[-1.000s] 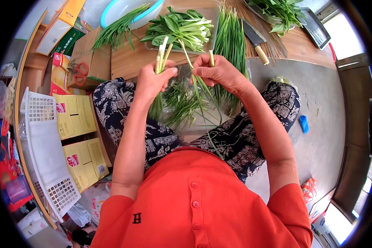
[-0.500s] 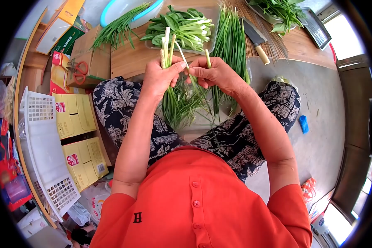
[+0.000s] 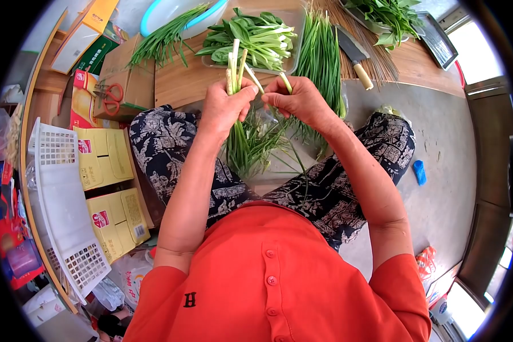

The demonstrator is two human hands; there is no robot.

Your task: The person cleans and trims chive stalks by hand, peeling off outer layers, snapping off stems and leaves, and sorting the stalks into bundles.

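My left hand [image 3: 227, 105] is closed around a small bunch of scallions [image 3: 235, 71], pale stem ends pointing up. Their green leaves [image 3: 248, 145] hang below the hand, between my knees. One pale stem leans right from the bunch to the fingertips of my right hand [image 3: 295, 101]. That hand is closed too, with a scallion stalk [image 3: 285, 83] standing out above its fingers. Just beyond both hands, a clear plastic tray [image 3: 292, 64] holds leafy greens [image 3: 251, 40]. Long thin green leaves [image 3: 319, 62] lie to the right of this tray.
A knife [image 3: 356, 57] lies on the wooden board [image 3: 176, 77] at the right. Red-handled scissors [image 3: 113, 98] are at a cardboard box on the left. A blue-rimmed basin [image 3: 148, 20] stands behind. A white plastic rack [image 3: 68, 199] and yellow boxes [image 3: 114, 216] line the left side.
Both hands have shifted slightly to the right. The stem between them now runs straight to the right fingertips, and the stalk in the right hand tilts more to the left.
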